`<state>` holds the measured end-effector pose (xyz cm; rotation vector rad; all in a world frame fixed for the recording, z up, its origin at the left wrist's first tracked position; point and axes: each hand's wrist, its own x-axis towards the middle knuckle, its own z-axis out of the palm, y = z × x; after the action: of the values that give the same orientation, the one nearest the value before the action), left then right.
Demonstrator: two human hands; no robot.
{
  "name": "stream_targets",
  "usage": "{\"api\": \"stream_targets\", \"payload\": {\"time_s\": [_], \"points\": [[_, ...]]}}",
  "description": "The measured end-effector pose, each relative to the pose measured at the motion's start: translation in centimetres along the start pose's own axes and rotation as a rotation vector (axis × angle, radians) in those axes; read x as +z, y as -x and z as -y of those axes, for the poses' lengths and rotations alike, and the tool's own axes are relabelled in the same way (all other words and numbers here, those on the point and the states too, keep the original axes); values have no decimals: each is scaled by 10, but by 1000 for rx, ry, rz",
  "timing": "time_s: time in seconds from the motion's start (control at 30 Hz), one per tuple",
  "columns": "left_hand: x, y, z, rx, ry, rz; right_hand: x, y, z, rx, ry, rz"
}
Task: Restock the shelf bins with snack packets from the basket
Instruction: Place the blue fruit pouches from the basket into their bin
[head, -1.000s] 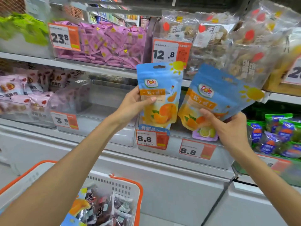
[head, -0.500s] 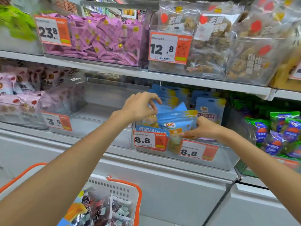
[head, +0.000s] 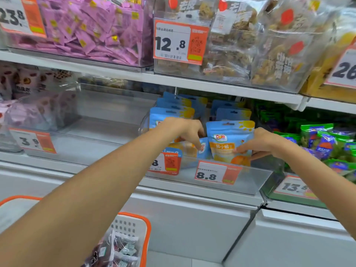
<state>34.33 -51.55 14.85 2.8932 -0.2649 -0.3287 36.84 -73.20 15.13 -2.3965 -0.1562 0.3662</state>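
The right hand (head: 264,143) pinches the upright blue Dole fruit pouch (head: 230,143) inside the clear plastic shelf bin (head: 250,176); the left hand (head: 185,132) presses a leaning blue pouch (head: 203,149) beside it. Released carelessly, both pouches may tip forward.

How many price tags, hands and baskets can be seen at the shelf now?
Price tags: 7
Hands: 2, the left hand and the right hand, which pinches a blue packet
Baskets: 1
Total: 10
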Motion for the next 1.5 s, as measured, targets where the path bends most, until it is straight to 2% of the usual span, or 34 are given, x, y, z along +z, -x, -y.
{"api": "stream_targets", "payload": {"time_s": [0.13, 0.27, 0.37, 0.4, 0.47, 0.57, 0.63, 0.77, 0.9, 1.0, 1.1, 1.17, 1.23, 1.3, 1.37, 1.5], "points": [[10, -23, -12, -121, -192, -31, 1, -3, -8, -2, -9, -8], [-10, -5, 3, -63, 15, -181, 1, 0, -6, -43, -66, 81], [-29, 36, 28, -104, 180, -313, 7, 3, -4, -138, -146, 164], [-34, 51, 35, -123, 190, -342, 9, 2, -4, -206, -179, 201], [-39, 76, 47, -227, 56, -386, 18, 3, 0, -328, -243, 278], [-37, 96, 57, -366, -135, -298, 37, 2, 17, -380, -267, 313], [-34, 99, 57, -369, -156, -237, 49, 0, 30, -360, -197, 303], [-32, 76, 41, -290, -420, -229, 55, -2, 34, -240, -67, 264], [-40, 60, 39, -181, -354, -185, 37, -4, 19, -139, -38, 209], [-28, 60, 43, -194, -458, -157, 25, -7, 10, -53, -133, 144], [-25, 59, 46, -219, -522, -104, 19, -4, 12, -50, -196, -14], [-32, 65, 41, -192, -578, -152, 13, -8, 15, -55, -261, -116], [-35, 68, 34, -125, -636, -311, 9, -18, 16, -68, -307, -189], [-33, 67, 27, -100, -626, -351, 13, -29, 18, -88, -327, -233], [-30, 59, 26, -128, -553, -269, 22, -37, 27, -124, -322, -226], [-30, 46, 39, -203, -396, -196, 42, -60, 51, -159, -271, -40]]}}
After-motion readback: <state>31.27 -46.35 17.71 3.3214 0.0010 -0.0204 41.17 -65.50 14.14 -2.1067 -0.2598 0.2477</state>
